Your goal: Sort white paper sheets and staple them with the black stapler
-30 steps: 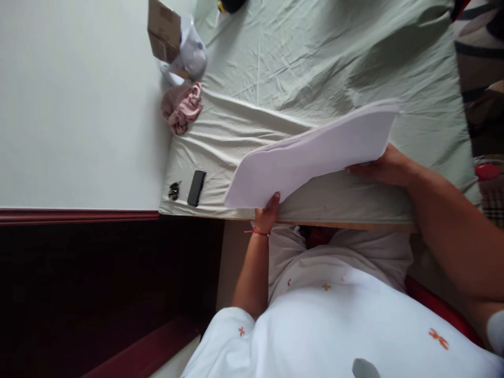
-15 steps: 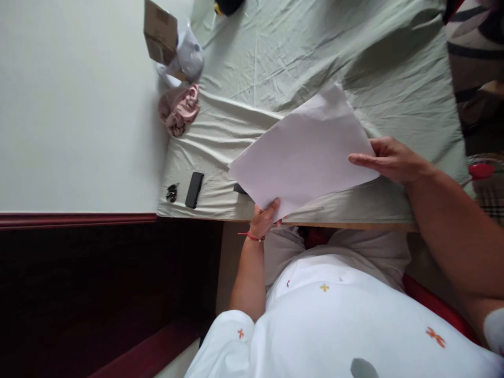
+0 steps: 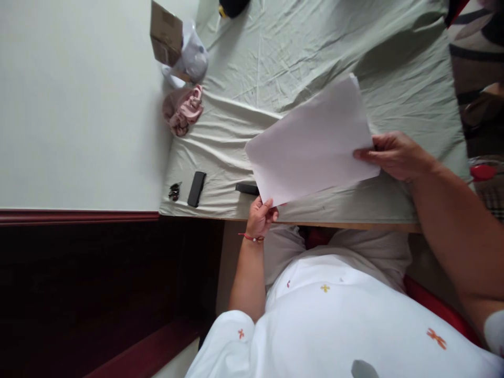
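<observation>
Wrinkled green cloth [image 3: 295, 47] spreads below the fingers [image 3: 368, 156]. The left hand [image 3: 260, 215] pinches one corner of the white paper [image 3: 311, 142], the right hand [image 3: 397, 156] its opposite edge, probably to hold it flat; a black object [image 3: 246, 188] lies beside the left fingertips.

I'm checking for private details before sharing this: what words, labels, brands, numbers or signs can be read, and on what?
No text can be read.
Paper: no writing visible on the side facing up.
Box: any print is too blurred to read.
Shirt: small coloured motifs, no legible letters.
</observation>
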`<state>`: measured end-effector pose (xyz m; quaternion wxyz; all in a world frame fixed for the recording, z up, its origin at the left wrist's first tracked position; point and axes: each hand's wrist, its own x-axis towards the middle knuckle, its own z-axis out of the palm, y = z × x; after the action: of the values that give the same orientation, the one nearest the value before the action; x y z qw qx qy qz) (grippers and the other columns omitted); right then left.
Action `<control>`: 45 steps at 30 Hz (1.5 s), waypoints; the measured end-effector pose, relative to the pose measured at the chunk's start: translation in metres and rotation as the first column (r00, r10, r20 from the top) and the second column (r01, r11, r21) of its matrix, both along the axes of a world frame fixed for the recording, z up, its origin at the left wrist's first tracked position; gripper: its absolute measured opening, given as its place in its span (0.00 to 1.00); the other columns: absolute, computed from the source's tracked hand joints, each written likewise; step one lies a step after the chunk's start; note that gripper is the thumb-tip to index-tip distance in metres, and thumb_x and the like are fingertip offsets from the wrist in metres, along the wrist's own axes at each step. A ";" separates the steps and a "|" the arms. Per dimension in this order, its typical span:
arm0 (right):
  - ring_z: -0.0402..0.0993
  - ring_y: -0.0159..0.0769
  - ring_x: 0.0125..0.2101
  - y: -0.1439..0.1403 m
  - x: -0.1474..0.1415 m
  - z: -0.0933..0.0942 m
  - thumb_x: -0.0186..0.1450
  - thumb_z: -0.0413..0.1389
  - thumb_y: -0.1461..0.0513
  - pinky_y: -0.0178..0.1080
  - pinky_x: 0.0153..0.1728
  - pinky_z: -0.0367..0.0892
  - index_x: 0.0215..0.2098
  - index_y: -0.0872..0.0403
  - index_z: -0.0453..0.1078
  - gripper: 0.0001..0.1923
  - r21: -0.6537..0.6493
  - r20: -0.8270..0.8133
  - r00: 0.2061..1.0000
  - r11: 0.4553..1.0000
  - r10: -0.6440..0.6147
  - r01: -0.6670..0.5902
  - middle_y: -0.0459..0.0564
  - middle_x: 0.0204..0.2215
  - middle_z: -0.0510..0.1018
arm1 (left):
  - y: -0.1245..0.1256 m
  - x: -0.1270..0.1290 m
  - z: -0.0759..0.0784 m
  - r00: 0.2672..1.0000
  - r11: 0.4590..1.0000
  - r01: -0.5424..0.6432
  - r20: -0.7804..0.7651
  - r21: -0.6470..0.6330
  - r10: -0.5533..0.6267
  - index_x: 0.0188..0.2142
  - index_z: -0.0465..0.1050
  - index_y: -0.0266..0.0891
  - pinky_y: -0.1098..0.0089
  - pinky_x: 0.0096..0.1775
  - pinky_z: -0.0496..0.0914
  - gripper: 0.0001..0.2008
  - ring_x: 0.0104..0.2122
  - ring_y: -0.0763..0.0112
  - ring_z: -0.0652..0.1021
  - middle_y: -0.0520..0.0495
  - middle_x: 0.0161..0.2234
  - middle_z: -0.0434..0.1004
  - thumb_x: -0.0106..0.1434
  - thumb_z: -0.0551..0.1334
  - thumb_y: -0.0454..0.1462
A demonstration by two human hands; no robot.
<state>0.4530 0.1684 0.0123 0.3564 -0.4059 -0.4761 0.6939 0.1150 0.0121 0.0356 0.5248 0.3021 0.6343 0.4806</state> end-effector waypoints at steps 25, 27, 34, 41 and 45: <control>0.80 0.53 0.56 -0.008 -0.013 -0.005 0.73 0.54 0.61 0.51 0.60 0.73 0.57 0.58 0.77 0.18 0.806 0.545 0.637 0.551 -0.545 -0.217 0.63 0.53 0.84 | -0.025 -0.016 0.019 0.937 0.930 0.334 -0.054 -0.151 -0.346 0.38 0.73 0.37 0.75 0.19 0.54 0.26 0.15 0.80 0.66 0.46 0.24 0.82 0.60 0.75 0.57; 0.80 0.53 0.55 -0.013 -0.018 -0.003 0.75 0.52 0.57 0.51 0.59 0.74 0.57 0.58 0.77 0.19 0.811 0.531 0.690 0.529 -0.492 -0.248 0.64 0.53 0.84 | -0.024 -0.017 0.022 0.923 0.915 0.369 -0.049 -0.165 -0.381 0.38 0.74 0.37 0.75 0.19 0.55 0.26 0.15 0.80 0.66 0.45 0.24 0.82 0.60 0.74 0.57; 0.79 0.40 0.33 -0.017 -0.016 0.001 0.74 0.54 0.50 0.39 0.38 0.70 0.54 0.59 0.80 0.24 0.714 0.550 0.816 0.607 -0.177 -0.350 0.58 0.37 0.85 | -0.019 -0.018 0.022 0.908 0.899 0.404 -0.044 -0.168 -0.417 0.42 0.77 0.36 0.75 0.20 0.56 0.24 0.16 0.79 0.66 0.46 0.25 0.82 0.63 0.73 0.55; 0.71 0.35 0.29 -0.014 -0.017 0.009 0.70 0.51 0.54 0.38 0.35 0.62 0.45 0.58 0.83 0.22 0.500 0.670 0.742 0.759 -0.033 -0.417 0.54 0.30 0.81 | -0.015 -0.018 0.014 0.920 0.935 0.328 -0.179 -0.134 -0.349 0.38 0.77 0.37 0.75 0.21 0.60 0.24 0.18 0.79 0.69 0.52 0.23 0.76 0.62 0.73 0.56; 0.71 0.36 0.31 -0.015 -0.021 0.014 0.69 0.52 0.55 0.38 0.36 0.61 0.42 0.57 0.82 0.19 0.415 0.730 0.682 0.819 -0.040 -0.396 0.54 0.31 0.81 | -0.015 -0.022 0.008 0.951 0.989 0.131 -0.273 -0.074 -0.146 0.40 0.78 0.37 0.76 0.22 0.61 0.26 0.18 0.79 0.70 0.51 0.25 0.79 0.58 0.75 0.57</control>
<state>0.4317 0.1537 0.0259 0.1716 -0.4721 -0.7904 0.3507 0.0928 -0.0028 0.0441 0.4714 0.3958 0.6916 0.3780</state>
